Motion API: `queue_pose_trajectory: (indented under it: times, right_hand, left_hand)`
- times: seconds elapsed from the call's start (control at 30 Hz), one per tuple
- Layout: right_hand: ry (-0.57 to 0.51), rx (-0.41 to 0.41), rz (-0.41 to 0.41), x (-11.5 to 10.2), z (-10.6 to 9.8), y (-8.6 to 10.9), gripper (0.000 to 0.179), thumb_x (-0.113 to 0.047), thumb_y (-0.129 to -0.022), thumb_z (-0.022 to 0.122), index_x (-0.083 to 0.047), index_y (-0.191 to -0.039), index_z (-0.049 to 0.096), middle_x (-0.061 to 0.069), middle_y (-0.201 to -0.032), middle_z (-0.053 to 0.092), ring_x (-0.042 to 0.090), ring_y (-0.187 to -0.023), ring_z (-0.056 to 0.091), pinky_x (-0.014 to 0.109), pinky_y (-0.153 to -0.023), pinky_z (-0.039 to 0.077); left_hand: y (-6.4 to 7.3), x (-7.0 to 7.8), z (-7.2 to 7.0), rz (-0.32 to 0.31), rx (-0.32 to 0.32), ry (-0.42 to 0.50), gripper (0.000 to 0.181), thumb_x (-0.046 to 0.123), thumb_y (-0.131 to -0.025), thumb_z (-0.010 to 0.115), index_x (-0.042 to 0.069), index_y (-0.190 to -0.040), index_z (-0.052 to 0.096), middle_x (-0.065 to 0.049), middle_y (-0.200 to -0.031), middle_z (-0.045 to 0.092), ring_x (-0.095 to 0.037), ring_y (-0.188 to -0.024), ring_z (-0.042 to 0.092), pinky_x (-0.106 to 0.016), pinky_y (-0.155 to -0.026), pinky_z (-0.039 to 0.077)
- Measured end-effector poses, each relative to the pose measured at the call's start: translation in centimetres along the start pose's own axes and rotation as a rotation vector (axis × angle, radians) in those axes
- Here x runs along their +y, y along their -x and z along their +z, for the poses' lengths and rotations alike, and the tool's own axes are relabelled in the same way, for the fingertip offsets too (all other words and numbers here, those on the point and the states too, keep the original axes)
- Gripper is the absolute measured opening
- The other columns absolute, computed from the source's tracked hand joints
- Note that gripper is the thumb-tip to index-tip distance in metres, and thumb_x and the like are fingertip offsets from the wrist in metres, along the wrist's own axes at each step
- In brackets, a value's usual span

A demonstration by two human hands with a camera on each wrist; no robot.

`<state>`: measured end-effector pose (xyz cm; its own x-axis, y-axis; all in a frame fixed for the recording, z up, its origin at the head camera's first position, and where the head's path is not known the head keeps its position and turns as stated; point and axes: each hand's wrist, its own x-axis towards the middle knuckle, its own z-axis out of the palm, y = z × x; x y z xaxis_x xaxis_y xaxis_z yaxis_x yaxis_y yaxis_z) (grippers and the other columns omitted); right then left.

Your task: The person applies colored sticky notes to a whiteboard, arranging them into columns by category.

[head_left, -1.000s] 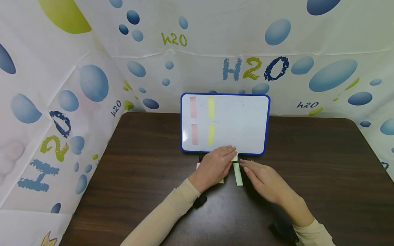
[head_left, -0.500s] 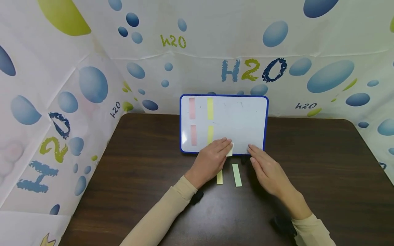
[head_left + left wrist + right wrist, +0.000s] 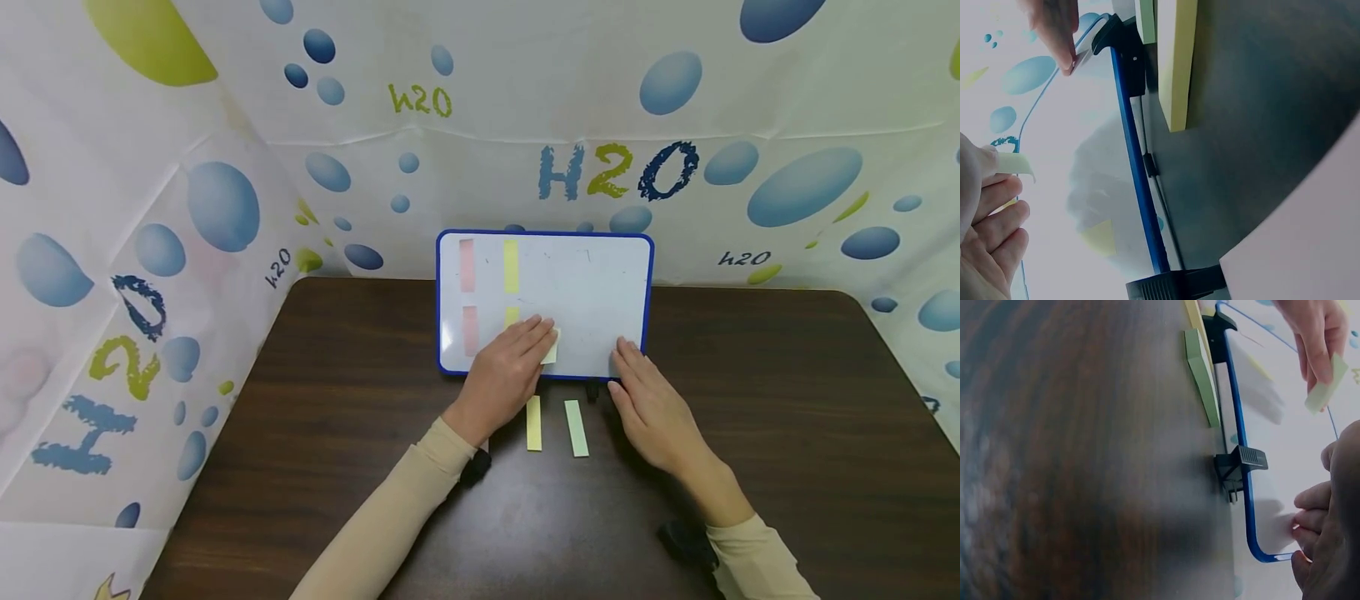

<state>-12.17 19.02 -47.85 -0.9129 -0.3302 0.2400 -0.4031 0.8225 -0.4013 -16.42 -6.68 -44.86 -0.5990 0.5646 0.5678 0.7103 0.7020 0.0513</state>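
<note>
A whiteboard [image 3: 592, 292] with a blue rim leans upright on the table. My left hand [image 3: 504, 375] is in front of its lower middle, pinching a pale green sticky note [image 3: 1015, 164] between thumb and fingers. In the right wrist view the sticky note [image 3: 1325, 387] hangs before the board, apart from it as far as I can tell. Near the board's lower right edge is my right hand [image 3: 652, 408], fingers extended and fingertips at the board. Pink strips [image 3: 467, 265] and yellow strips [image 3: 512, 267] are stuck on the board's left half; my left hand partly covers the lower yellow one.
Below the board lie a yellow sticky-note pad [image 3: 534, 423] and a green sticky-note pad [image 3: 577, 429]. A black foot [image 3: 1241, 462] clips the board's lower rim. Behind the dark wooden table [image 3: 750, 375] hangs a patterned curtain [image 3: 495, 108].
My left hand has carried the green note up and left, from just above the green pad to before the board. The right hand has risen to the board's lower right edge.
</note>
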Motion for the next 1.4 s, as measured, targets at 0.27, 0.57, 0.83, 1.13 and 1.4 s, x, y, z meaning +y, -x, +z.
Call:
queue_pose_trajectory:
  times: [0.27, 0.57, 0.83, 1.13, 1.4]
  right_hand:
    - [0.006, 0.016, -0.011, 0.0, 0.2, 0.0, 0.052, -0.023, -0.108, 0.046, 0.006, -0.151, 0.043, 0.021, -0.164, 0.033, 0.038, -0.152, 0.034, 0.044, -0.13, 0.023]
    - [0.0, 0.012, -0.012, 0.0, 0.2, 0.0, 0.051, -0.022, -0.108, 0.046, 0.006, -0.15, 0.044, 0.022, -0.164, 0.033, 0.039, -0.152, 0.034, 0.044, -0.13, 0.022]
    - [0.007, 0.007, -0.004, 0.0, 0.1, 0.0, 0.051, -0.022, -0.108, 0.047, 0.005, -0.15, 0.044, 0.021, -0.164, 0.033, 0.038, -0.152, 0.033, 0.047, -0.129, 0.025]
    - [0.006, 0.014, -0.012, 0.1, 0.2, 0.0, 0.05, -0.021, -0.107, 0.047, 0.006, -0.15, 0.045, 0.022, -0.164, 0.033, 0.039, -0.152, 0.034, 0.044, -0.13, 0.022]
    - [0.001, 0.018, -0.016, 0.0, 0.0, 0.0, 0.05, -0.02, -0.107, 0.048, 0.006, -0.15, 0.045, 0.022, -0.164, 0.033, 0.039, -0.152, 0.034, 0.047, -0.129, 0.025]
  left_hand:
    - [-0.8, -0.7, 0.2, -0.001, 0.033, -0.018, 0.037, 0.008, -0.098, 0.066, 0.004, -0.134, 0.067, -0.009, -0.138, 0.067, -0.023, -0.133, 0.061, -0.034, -0.117, 0.045]
    - [-2.1, -1.5, 0.5, 0.013, 0.057, -0.064, 0.036, 0.009, -0.098, 0.065, 0.005, -0.135, 0.066, -0.009, -0.139, 0.066, -0.024, -0.133, 0.061, -0.035, -0.116, 0.045]
    - [-3.2, -2.1, 0.5, 0.007, 0.059, -0.088, 0.039, 0.011, -0.099, 0.066, 0.005, -0.137, 0.064, -0.009, -0.141, 0.064, -0.023, -0.134, 0.06, -0.035, -0.117, 0.043]
    - [-4.5, -2.7, 0.7, -0.008, 0.096, -0.12, 0.036, 0.009, -0.101, 0.061, 0.004, -0.137, 0.064, -0.009, -0.142, 0.064, -0.023, -0.135, 0.059, -0.035, -0.118, 0.043]
    - [-6.2, -3.2, 0.6, -0.008, 0.121, -0.159, 0.034, 0.008, -0.104, 0.057, 0.004, -0.136, 0.065, -0.01, -0.141, 0.064, -0.024, -0.135, 0.059, -0.036, -0.117, 0.043]
